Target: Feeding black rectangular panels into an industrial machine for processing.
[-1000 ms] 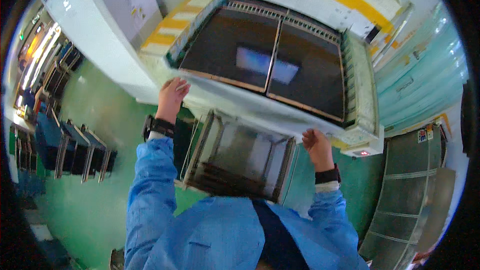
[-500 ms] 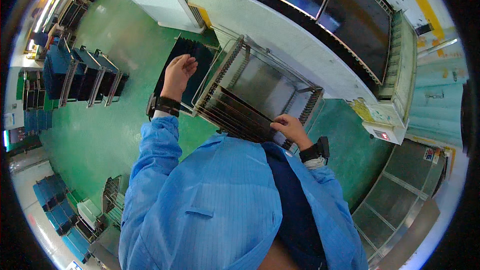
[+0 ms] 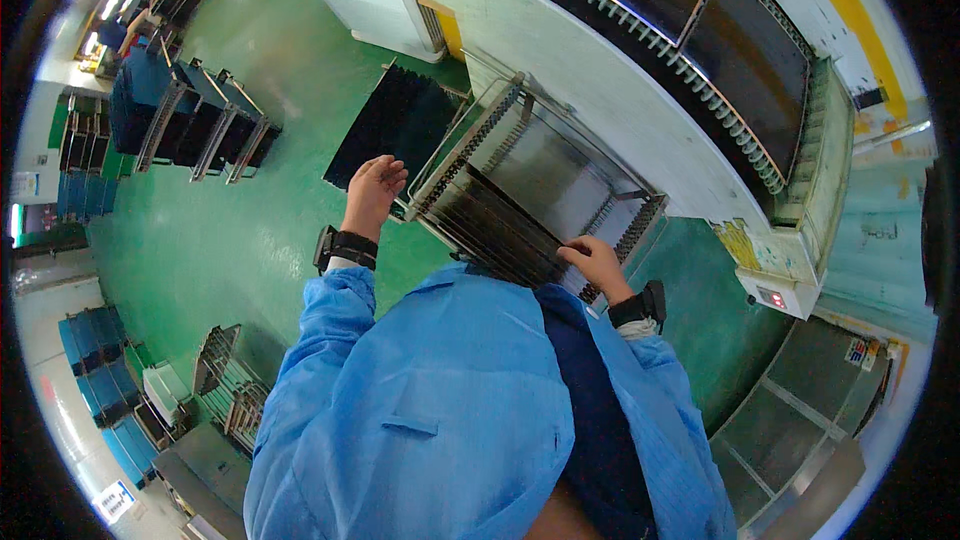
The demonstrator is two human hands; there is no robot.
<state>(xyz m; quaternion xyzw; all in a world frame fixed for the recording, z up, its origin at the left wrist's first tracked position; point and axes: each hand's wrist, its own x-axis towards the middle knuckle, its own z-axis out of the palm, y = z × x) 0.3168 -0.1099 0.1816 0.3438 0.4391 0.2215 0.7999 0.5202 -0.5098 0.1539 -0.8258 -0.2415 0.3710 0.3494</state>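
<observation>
A metal slotted rack (image 3: 470,118) stands in front of me, its near side filled with several thin dark panels (image 3: 505,215) set on edge in a row. My right hand (image 3: 597,265) pinches the right end of the row's farthest panel, thumb and fingers at its edge. My left hand (image 3: 376,192) hangs in the air left of the rack, fingers loosely bent and a little apart, with nothing visible in it. Behind that hand a stack of black sheets (image 3: 395,118) sits in another frame by the floor. Both wrists wear dark bands.
Beyond the rack runs a pale machine (image 3: 610,130) with dark panels on a roller conveyor (image 3: 660,35). A small box with a red display (image 3: 770,298) juts from its right end. Loaded racks (image 3: 190,120) stand at left on the green floor (image 3: 230,230); a framed grey cover (image 3: 800,390) leans right.
My left hand has come down and nearer to me, away from over the black sheets. My right hand stays at the panel's edge. The view has shifted, and conveyor rollers now show more plainly.
</observation>
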